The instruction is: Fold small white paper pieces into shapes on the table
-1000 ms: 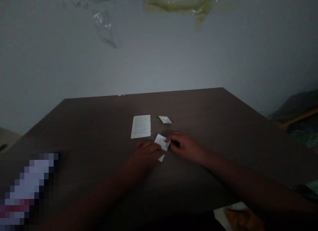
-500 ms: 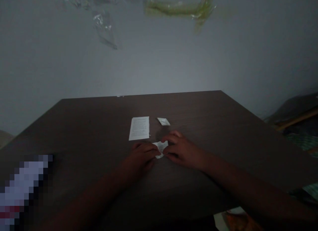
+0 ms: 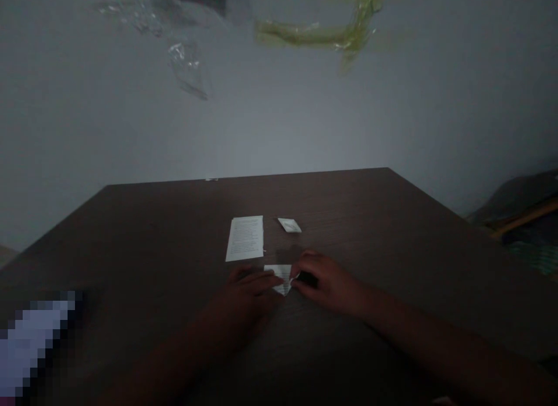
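A small folded piece of printed paper [image 3: 282,271] lies on the dark table between my hands, its lower end narrowing to a point. My left hand [image 3: 253,288] rests flat with fingers stretched over the paper's left part. On the other side, my right hand [image 3: 320,278] pinches the paper's right edge between thumb and forefinger. Beyond them lies a printed sheet [image 3: 245,238], flat, on the left. A small folded paper shape [image 3: 289,225], like a little boat, sits to the right of that sheet.
The brown table [image 3: 174,220] reaches back to a grey wall [image 3: 288,121]. Yellow tape [image 3: 305,34] and clear tape [image 3: 189,71] cling to the wall. A blurred-out pale object [image 3: 39,336] is at the left front. Dark items [image 3: 523,202] stand beyond the table's right edge.
The view has tilted up a little, so everything sits lower. My right thumb and finger now pinch the paper's right edge, and more of its flat top shows.
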`<action>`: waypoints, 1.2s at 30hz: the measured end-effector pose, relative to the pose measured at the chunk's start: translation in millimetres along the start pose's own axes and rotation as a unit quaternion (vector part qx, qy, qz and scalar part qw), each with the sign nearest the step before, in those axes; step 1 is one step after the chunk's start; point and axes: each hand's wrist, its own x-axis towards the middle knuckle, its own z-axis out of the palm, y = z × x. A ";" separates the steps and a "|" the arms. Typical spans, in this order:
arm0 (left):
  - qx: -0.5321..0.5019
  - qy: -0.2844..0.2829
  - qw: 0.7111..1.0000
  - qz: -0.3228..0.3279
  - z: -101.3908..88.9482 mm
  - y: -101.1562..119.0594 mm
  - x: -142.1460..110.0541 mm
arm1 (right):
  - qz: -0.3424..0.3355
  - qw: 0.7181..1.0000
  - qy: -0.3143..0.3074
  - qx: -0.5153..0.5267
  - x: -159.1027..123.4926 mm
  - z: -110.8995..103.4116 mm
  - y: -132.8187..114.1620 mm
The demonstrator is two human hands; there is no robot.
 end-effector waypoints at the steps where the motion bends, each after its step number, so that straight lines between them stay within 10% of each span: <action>1: -0.001 0.004 1.000 0.001 -0.4 0.4 0.1 | -0.007 1.000 0.003 -0.004 -0.1 0.7 0.0; 36: -0.010 -0.020 1.000 -0.016 -4.3 -10.9 -2.5 | 0.001 0.984 -0.116 -0.136 -6.8 -9.5 -20.3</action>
